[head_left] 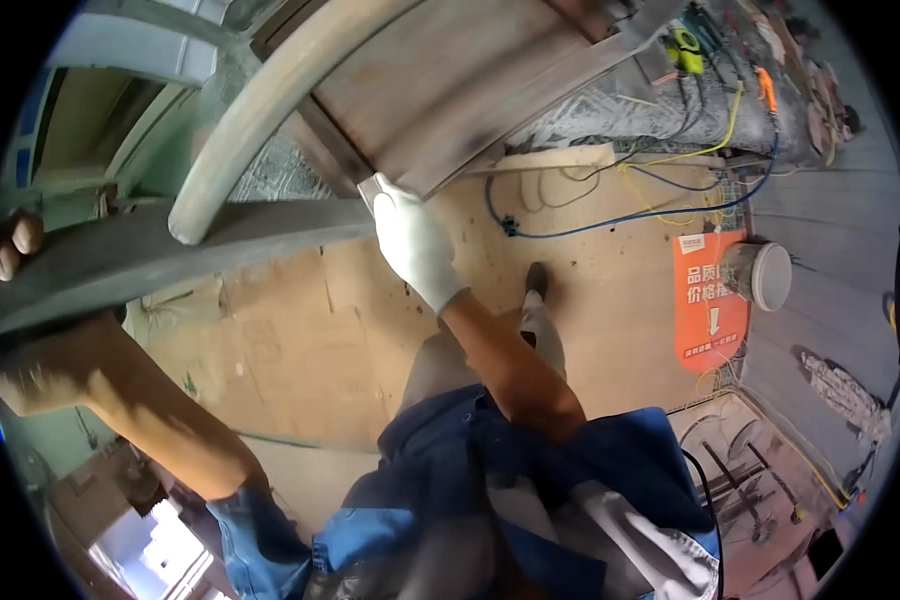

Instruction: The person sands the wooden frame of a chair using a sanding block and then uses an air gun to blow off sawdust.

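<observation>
My left hand (45,360) is bare and wraps round the outer end of a dark wooden rail (200,250), with its fingertips curled over the far edge. In a white glove, my right hand (407,240) closes on a small flat brownish piece (372,188) at the rail's other end, against the corner of the dark wooden frame. I cannot tell whether this piece is loose or part of the frame. A pale curved wooden bar (260,120) arches above the rail. Beyond my right hand lies a brown wooden panel (440,90), set in the frame.
A blue hose (610,225) and yellow cords trail over the board-covered floor (610,320). To the right are an orange sign (695,310) and a white bucket (771,277). Several tools, including a yellow-green one (686,48), lie along the dusty far-right edge.
</observation>
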{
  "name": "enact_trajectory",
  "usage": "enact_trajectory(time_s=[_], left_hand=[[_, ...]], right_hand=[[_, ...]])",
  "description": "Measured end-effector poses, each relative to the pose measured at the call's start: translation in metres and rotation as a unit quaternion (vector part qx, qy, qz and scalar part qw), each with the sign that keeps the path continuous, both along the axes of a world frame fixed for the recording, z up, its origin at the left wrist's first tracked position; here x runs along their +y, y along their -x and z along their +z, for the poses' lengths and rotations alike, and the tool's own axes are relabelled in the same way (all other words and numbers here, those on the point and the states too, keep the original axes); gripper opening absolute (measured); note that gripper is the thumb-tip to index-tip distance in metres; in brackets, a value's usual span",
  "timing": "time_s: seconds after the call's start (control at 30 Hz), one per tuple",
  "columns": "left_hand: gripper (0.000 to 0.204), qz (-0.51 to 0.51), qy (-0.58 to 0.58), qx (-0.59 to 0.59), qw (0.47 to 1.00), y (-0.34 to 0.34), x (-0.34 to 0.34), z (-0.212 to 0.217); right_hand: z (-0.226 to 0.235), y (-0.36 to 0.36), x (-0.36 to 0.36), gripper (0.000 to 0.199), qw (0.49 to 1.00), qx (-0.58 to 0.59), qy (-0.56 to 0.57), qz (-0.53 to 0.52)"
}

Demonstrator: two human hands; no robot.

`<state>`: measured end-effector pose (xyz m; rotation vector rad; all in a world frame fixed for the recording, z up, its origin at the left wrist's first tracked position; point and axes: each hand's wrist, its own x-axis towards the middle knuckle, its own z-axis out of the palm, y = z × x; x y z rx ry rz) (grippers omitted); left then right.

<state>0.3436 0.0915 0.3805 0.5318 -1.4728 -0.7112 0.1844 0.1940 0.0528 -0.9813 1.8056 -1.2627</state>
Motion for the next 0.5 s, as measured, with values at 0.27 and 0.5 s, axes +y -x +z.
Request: enact_trajectory(time_s=[0.27, 0.5], left_hand=[[0.037, -0.095, -0.077, 0.026, 0.992, 0.012, 0.001, -0.029], [0.037, -0.148, -0.069, 0.013, 0.986, 0.031, -0.011, -0.036]], right_hand=[[-0.043, -0.014, -0.028, 0.025, 0.906, 0.418, -0.003, 0.062], [-0.002, 0.042, 0.011, 0.026, 0.949, 0.286, 0.103, -0.083]])
